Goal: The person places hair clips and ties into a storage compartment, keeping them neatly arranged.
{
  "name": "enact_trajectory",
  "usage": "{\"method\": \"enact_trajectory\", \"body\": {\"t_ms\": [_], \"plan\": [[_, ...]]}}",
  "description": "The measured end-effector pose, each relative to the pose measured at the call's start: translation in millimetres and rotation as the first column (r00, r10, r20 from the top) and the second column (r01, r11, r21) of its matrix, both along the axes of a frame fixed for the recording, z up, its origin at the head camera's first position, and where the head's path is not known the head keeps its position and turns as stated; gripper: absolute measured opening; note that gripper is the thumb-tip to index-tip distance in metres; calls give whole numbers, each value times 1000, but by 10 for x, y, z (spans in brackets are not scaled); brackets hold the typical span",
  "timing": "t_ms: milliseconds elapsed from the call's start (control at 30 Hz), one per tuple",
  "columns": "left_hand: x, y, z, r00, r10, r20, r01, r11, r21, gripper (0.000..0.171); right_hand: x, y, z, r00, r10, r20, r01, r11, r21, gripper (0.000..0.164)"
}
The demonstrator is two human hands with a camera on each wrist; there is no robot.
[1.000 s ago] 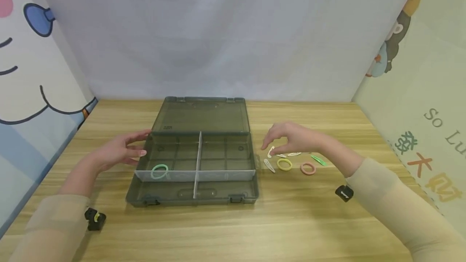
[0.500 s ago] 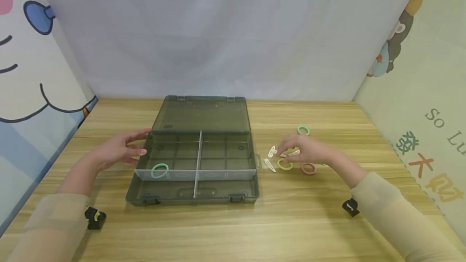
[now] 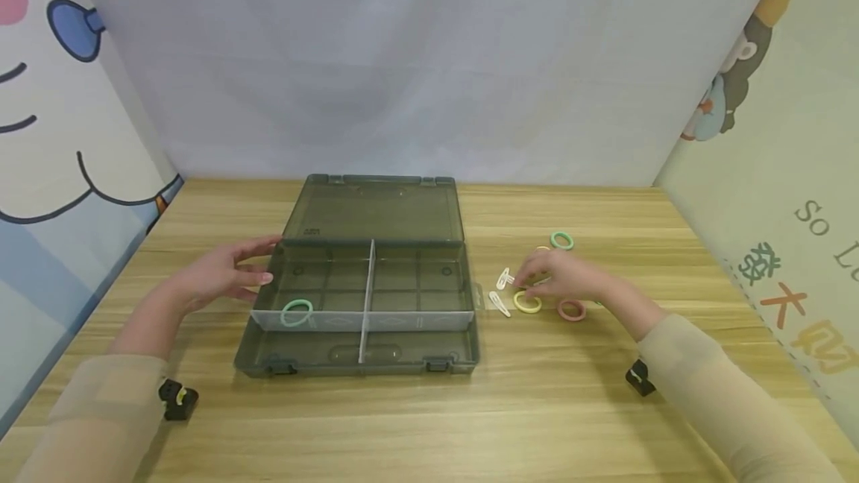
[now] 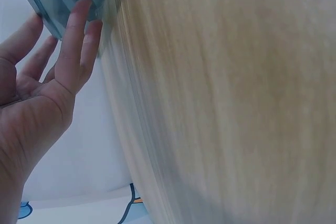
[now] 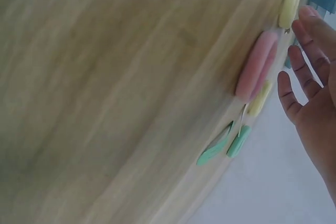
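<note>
A grey translucent divider box point(image 3: 419, 321) stands with its lid point(image 3: 376, 207) laid back. One mint-green hair tie point(image 3: 297, 313) shows by its front left divider. My left hand point(image 3: 218, 274) rests against the box's left side, fingers extended, as the left wrist view also shows. Right of the box, my right hand point(image 3: 564, 274) reaches down among small hair accessories, fingers loosely bent. Its fingertips are beside a white snap hair clip point(image 3: 504, 279) and a yellow hair tie point(image 3: 527, 302); no held thing shows. Another white clip point(image 3: 499, 304) lies nearer the box.
A pink hair tie point(image 3: 572, 310) and a green hair tie point(image 3: 561, 241) lie around the right hand. The right wrist view also shows a green snap clip point(image 5: 215, 145) and a second yellow tie point(image 5: 260, 98). A white curtain point(image 3: 416, 65) hangs behind the table.
My right hand has moved right and slightly down, away from the box edge toward the clips, uncovering the green hair tie behind it. My left hand stays at the box.
</note>
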State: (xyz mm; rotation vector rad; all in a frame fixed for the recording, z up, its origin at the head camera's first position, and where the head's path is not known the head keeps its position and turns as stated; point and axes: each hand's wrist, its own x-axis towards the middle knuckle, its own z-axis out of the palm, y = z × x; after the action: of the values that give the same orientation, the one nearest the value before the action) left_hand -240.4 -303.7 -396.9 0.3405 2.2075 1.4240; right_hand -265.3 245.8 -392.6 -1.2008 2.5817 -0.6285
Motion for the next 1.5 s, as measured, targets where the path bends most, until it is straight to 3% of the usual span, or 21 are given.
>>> {"method": "enact_trajectory", "body": {"t_ms": [367, 633, 733, 933, 1167, 1500], "plan": [[25, 26, 44, 1000, 14, -1, -14, 1000, -21, 77, -105, -20, -160, 1000, 3, -7, -3, 1000, 5, 11], [35, 33, 55, 1000, 18, 6, -17, 1000, -17, 77, -114, -41, -149, 999, 16, -30, -16, 1000, 3, 9], [31, 31, 53, 1000, 18, 4, -18, 1000, -17, 77, -105, -62, -113, 999, 14, -36, -13, 1000, 6, 8], [20, 33, 38, 1000, 14, -6, -14, 1000, -22, 76, -64, -128, 25, 999, -8, 31, 8, 1000, 20, 7], [19, 35, 23, 1000, 26, 17, -26, 1000, -9, 79, -33, -198, 198, 999, 41, -14, -41, 999, 5, 5], [32, 40, 38, 999, 31, 9, -31, 999, -14, 78, 11, -386, 403, 996, 95, 4, -94, 995, -33, 4]]}}
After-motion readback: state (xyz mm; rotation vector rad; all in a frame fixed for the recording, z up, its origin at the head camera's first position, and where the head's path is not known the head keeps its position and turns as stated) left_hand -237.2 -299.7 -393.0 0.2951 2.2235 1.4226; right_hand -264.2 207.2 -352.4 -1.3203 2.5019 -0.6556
